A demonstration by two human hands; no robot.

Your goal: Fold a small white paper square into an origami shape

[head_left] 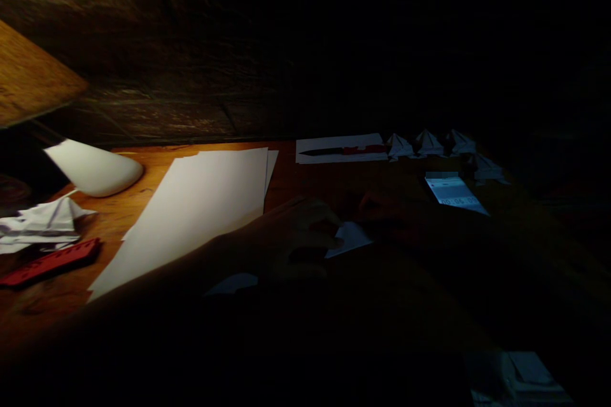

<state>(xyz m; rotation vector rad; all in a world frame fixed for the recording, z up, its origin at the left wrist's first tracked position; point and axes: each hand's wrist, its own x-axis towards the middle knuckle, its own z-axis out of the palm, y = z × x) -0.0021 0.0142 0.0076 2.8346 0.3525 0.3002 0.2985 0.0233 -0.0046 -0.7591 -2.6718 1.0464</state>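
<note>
A small white folded paper [352,238] lies low over the dark tabletop between my two hands. My left hand [305,226] reaches in from the lower left, its thumb and fingers closed on the paper's left side. At the paper's right edge is my right hand [382,213], fingers curled in against it; deep shadow hides most of their outline. Beneath my left forearm a pale scrap of paper [233,283] shows. Beyond that arm, a stack of white sheets [205,203] is spread on the wooden table [138,162].
Behind my hands a red-handled knife [334,151] rests on a paper strip [310,142], beside several folded paper shapes [426,144]. A lit phone [453,192] lies at right. Leftward are a lamp [100,168], folded paper [42,226] and a red object [52,262]. Papers [532,372] sit lower right.
</note>
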